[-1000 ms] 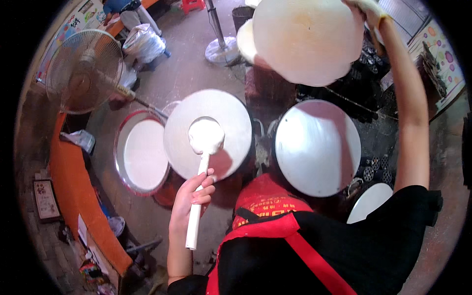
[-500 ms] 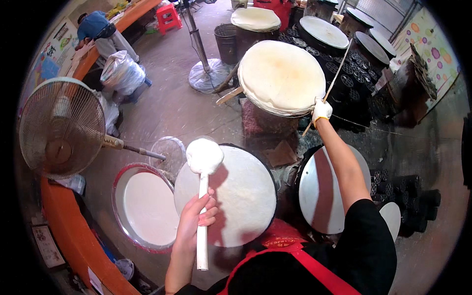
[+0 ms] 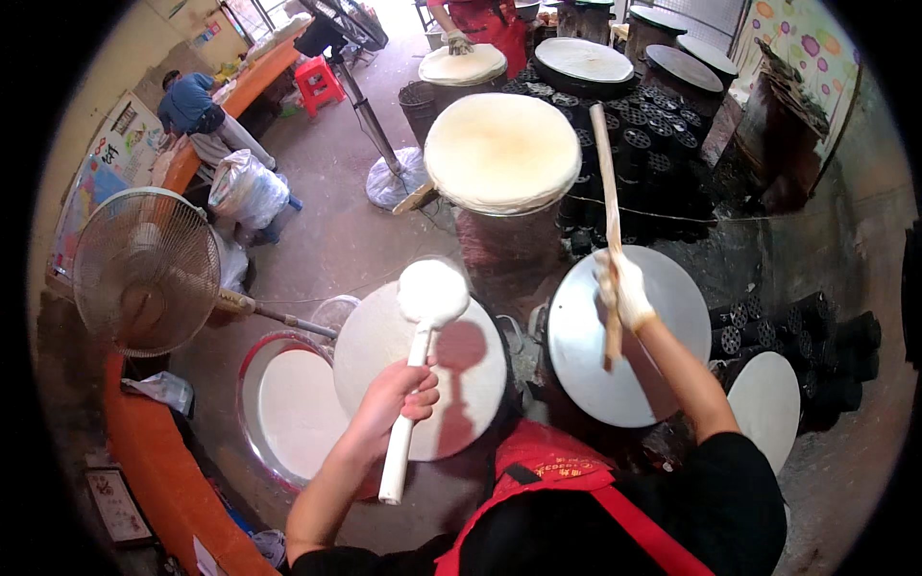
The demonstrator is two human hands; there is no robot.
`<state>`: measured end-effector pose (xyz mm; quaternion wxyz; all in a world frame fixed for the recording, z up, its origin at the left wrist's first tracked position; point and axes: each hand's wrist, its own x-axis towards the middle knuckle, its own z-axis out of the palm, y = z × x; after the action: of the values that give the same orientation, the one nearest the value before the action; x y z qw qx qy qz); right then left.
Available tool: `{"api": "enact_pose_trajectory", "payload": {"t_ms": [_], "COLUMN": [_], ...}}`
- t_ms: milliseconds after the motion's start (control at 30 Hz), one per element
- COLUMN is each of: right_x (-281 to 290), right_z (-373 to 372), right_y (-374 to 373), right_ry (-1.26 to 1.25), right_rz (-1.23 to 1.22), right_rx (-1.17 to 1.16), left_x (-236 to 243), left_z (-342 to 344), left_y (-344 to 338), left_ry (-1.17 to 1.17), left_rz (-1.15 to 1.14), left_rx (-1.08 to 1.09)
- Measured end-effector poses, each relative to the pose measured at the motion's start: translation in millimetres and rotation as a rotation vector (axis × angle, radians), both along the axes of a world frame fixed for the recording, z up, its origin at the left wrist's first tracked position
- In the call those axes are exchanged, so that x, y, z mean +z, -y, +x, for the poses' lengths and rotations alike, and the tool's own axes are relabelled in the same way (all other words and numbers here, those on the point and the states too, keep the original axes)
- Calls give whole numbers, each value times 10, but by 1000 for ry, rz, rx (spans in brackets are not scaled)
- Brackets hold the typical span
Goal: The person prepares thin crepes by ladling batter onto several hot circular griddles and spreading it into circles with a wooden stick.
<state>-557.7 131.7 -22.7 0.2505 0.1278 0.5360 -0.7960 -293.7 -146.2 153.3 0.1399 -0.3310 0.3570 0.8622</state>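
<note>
My left hand [image 3: 396,401] is closed around the white handle of a batter-coated ladle [image 3: 432,292]. Its round head hangs above the left griddle [image 3: 370,350], which carries a thin, pale round sheet, and casts a shadow there. Left of this griddle stands a wide red-rimmed basin of white batter [image 3: 300,415]. My right hand [image 3: 626,290], in a white glove with a yellow cuff, grips a long wooden stick [image 3: 611,182] over the right griddle [image 3: 663,384], a bare grey metal disc. Beyond the griddles lies a thick stack of pale round sheets [image 3: 502,152].
A standing fan [image 3: 147,269] is at left, beside an orange counter [image 3: 158,451]. Black perforated coal briquettes [image 3: 840,350] are piled at right and behind. Another round plate [image 3: 765,408] sits near right. At the back, a gloved co-worker's hand [image 3: 459,43] touches another stack; a person [image 3: 197,104] bends over a table.
My right hand has drawn back from the far stack to over the right griddle, bringing the stick. The ladle has shifted slightly right. A co-worker has come into view as the camera view tilted.
</note>
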Motion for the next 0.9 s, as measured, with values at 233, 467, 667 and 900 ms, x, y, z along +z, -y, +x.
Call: {"api": "enact_pose_trajectory", "payload": {"t_ms": [233,467,667,900], "right_x": [875,1250,480,-658], "right_z": [1527,1816,2449,2792], "right_y": [-2218,-3017,-3550,-3103], "right_ry": [-1136,-987,13,-699], "right_rz": [703,986,162,787], "right_rx": [436,339,106,-124], "left_x": [123,-217,-1058,-1755], "left_z": [-618,-1186,-1292,-1613], "left_y": [-1457,-2703,-3298,-3696], "left_ry": [-119,-715,-598,-459], "left_rz": [-742,-1774,-1267,-1088], "left_rx": [-405,-632,-393,-92]}}
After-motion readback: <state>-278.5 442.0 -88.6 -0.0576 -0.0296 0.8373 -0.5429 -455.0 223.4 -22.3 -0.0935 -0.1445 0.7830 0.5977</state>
